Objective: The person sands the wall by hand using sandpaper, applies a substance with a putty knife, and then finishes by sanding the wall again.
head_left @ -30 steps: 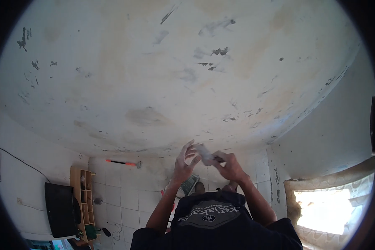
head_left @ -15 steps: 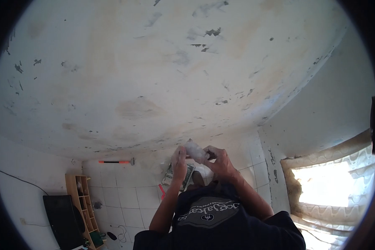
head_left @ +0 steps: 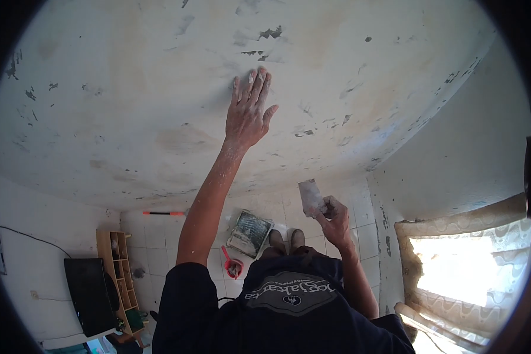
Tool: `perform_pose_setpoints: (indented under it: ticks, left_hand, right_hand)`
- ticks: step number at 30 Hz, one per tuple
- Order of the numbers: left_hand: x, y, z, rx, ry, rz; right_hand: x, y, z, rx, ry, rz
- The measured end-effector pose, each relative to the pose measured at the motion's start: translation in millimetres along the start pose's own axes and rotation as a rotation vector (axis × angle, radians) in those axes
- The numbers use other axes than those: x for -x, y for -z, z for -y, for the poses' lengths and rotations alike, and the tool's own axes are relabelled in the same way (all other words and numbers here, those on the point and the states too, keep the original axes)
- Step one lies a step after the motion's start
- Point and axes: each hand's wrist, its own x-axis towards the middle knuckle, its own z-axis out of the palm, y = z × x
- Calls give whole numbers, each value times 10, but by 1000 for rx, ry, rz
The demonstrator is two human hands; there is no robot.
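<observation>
My left hand [head_left: 249,112] reaches up the patchy white wall [head_left: 177,106], fingers extended, palm turned to the surface. White smears coat its fingers. Just above the fingertips are dark chipped spots [head_left: 270,32]. Lower and to the right, my right hand [head_left: 334,221] grips a flat grey rectangular piece [head_left: 311,196] by its lower end. That piece is whitish with dust or paste and has a darker top edge; I cannot tell whether it is a scraper blade or a folded sheet.
By my feet [head_left: 288,239] lie a grey-smeared flat bag or sheet [head_left: 249,233] and a red scoop [head_left: 233,268] with material in it. An orange-and-black handled tool [head_left: 164,213] lies near the wall's foot. A wooden shelf [head_left: 113,271] and dark screen [head_left: 88,295] stand left; a curtained window [head_left: 460,265] is right.
My left hand has left the grey piece and moved up to the wall, its fingers now extended. The right hand has moved slightly right, still holding the piece.
</observation>
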Motion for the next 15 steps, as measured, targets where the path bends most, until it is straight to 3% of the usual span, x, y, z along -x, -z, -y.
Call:
perform_pose_setpoints:
  ticks: [9, 15]
  left_hand:
    - [215, -267, -31, -161, 108, 63]
    - [770, -150, -165, -40, 288, 155]
  right_hand:
    - [-54, 367, -249, -61, -45, 21]
    - [-242, 421, -358, 66, -10, 33]
